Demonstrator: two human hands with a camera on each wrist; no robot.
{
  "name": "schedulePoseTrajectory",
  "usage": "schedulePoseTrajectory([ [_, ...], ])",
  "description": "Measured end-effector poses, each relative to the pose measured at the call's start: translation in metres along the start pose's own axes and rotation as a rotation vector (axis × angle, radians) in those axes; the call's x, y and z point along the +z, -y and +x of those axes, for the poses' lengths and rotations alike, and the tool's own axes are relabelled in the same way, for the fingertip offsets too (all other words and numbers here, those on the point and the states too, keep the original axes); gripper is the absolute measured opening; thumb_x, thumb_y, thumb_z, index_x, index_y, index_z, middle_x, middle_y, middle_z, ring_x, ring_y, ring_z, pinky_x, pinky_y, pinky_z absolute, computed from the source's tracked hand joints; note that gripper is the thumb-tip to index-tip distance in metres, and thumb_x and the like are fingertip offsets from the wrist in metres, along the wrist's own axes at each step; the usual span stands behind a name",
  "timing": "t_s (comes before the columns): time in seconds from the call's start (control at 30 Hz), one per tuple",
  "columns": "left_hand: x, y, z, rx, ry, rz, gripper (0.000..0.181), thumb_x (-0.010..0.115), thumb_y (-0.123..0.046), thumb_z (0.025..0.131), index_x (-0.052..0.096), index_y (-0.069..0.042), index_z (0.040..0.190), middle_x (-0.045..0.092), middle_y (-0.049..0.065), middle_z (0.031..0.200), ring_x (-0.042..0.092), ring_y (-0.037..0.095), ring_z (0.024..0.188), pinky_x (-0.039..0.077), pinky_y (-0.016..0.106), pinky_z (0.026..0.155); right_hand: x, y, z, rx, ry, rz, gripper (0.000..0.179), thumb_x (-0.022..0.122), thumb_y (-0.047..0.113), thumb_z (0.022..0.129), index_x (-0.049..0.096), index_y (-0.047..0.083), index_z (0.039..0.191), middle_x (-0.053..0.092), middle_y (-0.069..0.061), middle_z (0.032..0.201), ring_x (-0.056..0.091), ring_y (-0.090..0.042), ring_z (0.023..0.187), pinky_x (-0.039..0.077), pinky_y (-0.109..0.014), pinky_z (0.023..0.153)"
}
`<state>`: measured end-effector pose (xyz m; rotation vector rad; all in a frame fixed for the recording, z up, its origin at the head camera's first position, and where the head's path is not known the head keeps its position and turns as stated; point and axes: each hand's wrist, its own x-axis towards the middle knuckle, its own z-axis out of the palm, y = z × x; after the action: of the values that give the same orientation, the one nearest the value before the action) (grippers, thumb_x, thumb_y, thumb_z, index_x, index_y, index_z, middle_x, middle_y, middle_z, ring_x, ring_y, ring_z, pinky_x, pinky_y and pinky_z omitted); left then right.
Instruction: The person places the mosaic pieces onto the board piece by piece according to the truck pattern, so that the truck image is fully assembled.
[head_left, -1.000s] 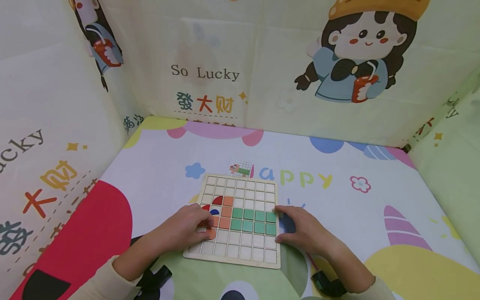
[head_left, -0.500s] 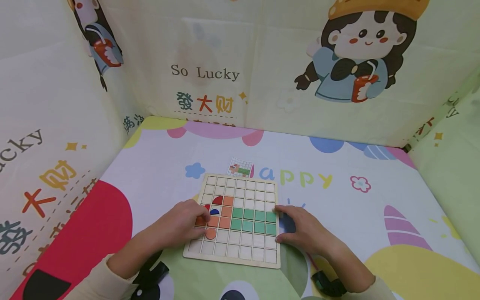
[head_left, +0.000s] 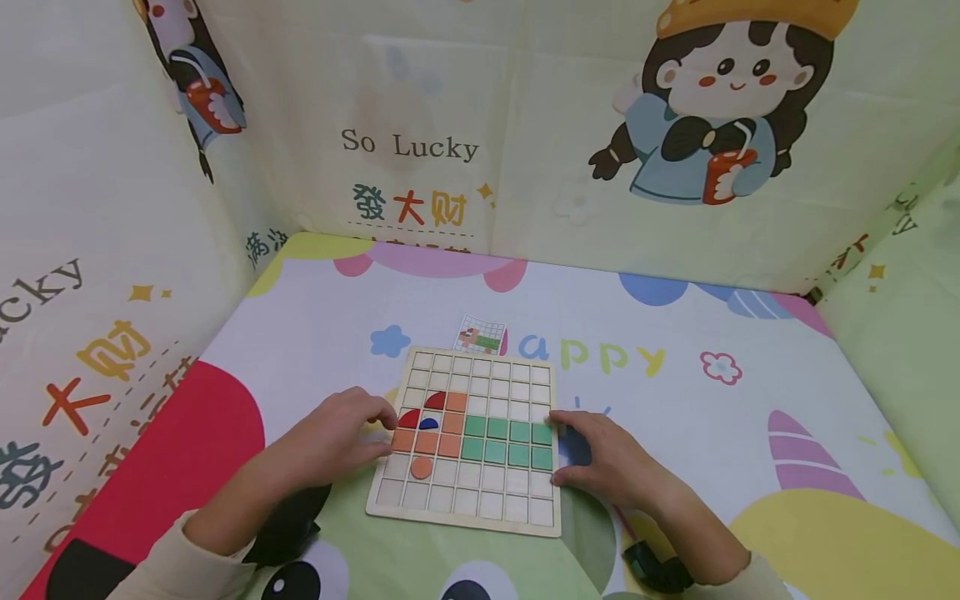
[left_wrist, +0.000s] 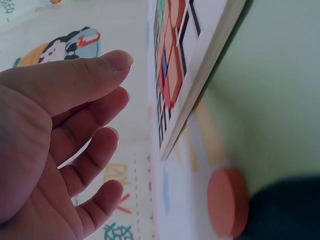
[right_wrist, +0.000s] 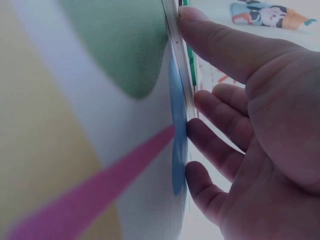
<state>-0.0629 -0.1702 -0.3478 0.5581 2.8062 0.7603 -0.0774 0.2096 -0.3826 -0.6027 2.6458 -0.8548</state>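
Note:
A wooden grid board [head_left: 480,502] lies flat, holding green squares [head_left: 507,442], orange squares [head_left: 426,442], two red quarter-round pieces [head_left: 408,418] and a blue half-round piece [head_left: 428,423]. On its lower left cells sits an orange disc [head_left: 422,467]. My left hand [head_left: 330,437] hovers at the board's left edge, fingers loosely bent and holding nothing. Fingertips of my right hand [head_left: 618,458] rest against the right edge, thumb and fingers spread apart. In the left wrist view, another orange disc [left_wrist: 227,202] stands out on the tablecloth below the hand.
A small printed pattern card [head_left: 480,335] lies just beyond the board's far edge. Patterned cloth [head_left: 525,167] walls enclose the table on the far side and both flanks. Black wrist gear [head_left: 656,568] shows under the right wrist.
My left hand has drawn back leftward off the board, uncovering a red quarter-round piece and an orange square in the left column. The right hand has stayed in place.

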Motion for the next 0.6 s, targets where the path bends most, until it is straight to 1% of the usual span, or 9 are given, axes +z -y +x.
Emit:
schedulePoseTrajectory([
  [0.13, -0.009, 0.004, -0.005, -0.035, 0.006, -0.005, 0.028, 0.085, -0.017, 0.079, 0.069, -0.016, 0.101, 0.061, -0.001, 0.099, 0.057, 0.02, 0.095, 0.055, 0.03, 0.073, 0.0, 0.0, 0.0, -0.003, -0.001, -0.007, 0.076, 0.085, 0.034, 0.08, 0.053, 0.009, 0.143, 0.055, -0.01, 0.14, 0.048, -0.036, 0.131, 0.038, -0.055, 0.104],
  [0.27, -0.015, 0.008, -0.009, -0.084, 0.024, -0.017, 0.03, 0.085, -0.018, 0.079, 0.069, -0.015, 0.103, 0.061, 0.001, 0.101, 0.056, 0.022, 0.096, 0.055, 0.03, 0.072, 0.0, 0.0, 0.0, -0.004, -0.001, -0.013, 0.076, 0.085, 0.034, 0.08, 0.053, 0.009, 0.143, 0.054, -0.01, 0.141, 0.047, -0.036, 0.131, 0.038, -0.055, 0.104],
  [0.37, -0.017, 0.012, -0.012, -0.111, 0.035, -0.015, 0.031, 0.086, -0.02, 0.078, 0.069, -0.015, 0.103, 0.061, 0.001, 0.101, 0.056, 0.022, 0.096, 0.055, 0.033, 0.075, 0.0, 0.0, 0.0, -0.001, 0.001, -0.012, 0.076, 0.085, 0.034, 0.08, 0.052, 0.008, 0.144, 0.054, -0.011, 0.142, 0.047, -0.036, 0.132, 0.038, -0.056, 0.105],
  [0.57, -0.017, 0.022, -0.016, -0.176, 0.076, -0.027, 0.038, 0.089, -0.023, 0.073, 0.068, -0.015, 0.104, 0.061, 0.002, 0.101, 0.056, 0.023, 0.096, 0.056, 0.031, 0.07, 0.001, 0.0, 0.0, 0.007, 0.002, -0.011, 0.077, 0.086, 0.034, 0.079, 0.052, 0.008, 0.144, 0.054, -0.011, 0.142, 0.047, -0.036, 0.131, 0.038, -0.056, 0.104],
  [0.6, -0.017, 0.024, -0.016, -0.18, 0.081, -0.025, 0.04, 0.09, -0.023, 0.072, 0.067, -0.015, 0.104, 0.061, 0.002, 0.101, 0.056, 0.023, 0.096, 0.056, 0.031, 0.069, 0.001, 0.0, 0.0, 0.007, 0.001, -0.01, 0.077, 0.086, 0.033, 0.079, 0.052, 0.008, 0.144, 0.054, -0.011, 0.141, 0.047, -0.036, 0.131, 0.038, -0.056, 0.104],
])
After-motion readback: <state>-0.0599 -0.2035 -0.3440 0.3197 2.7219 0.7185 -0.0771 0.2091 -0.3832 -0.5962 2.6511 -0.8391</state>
